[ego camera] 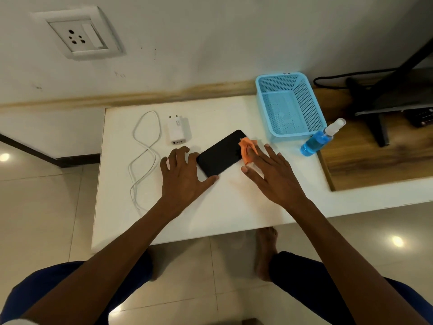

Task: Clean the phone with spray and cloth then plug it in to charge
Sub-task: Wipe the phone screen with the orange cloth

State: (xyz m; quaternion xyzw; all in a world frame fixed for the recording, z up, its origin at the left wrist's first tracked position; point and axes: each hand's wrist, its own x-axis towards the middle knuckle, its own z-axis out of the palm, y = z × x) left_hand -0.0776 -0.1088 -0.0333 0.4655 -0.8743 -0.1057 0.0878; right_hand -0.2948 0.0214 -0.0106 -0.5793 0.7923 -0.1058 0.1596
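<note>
A black phone [221,153] lies screen-up and slanted on the white table [210,212]. My left hand [185,174] rests spread at the phone's near-left corner, thumb against its lower edge. My right hand [273,174] presses a small orange cloth [247,148] under its fingers onto the phone's right end. A spray bottle of blue liquid [321,138] stands tilted at the table's right edge. The white charger adapter [176,130] and the white cable [146,156] lie to the left of the phone. A wall socket [78,35] sits high on the left.
A light-blue perforated basket [290,105] stands at the back right of the table. Beyond it, a wooden shelf [375,165] carries a black monitor stand [379,127] and a black cord. My knees and a bare foot show under the table's front edge.
</note>
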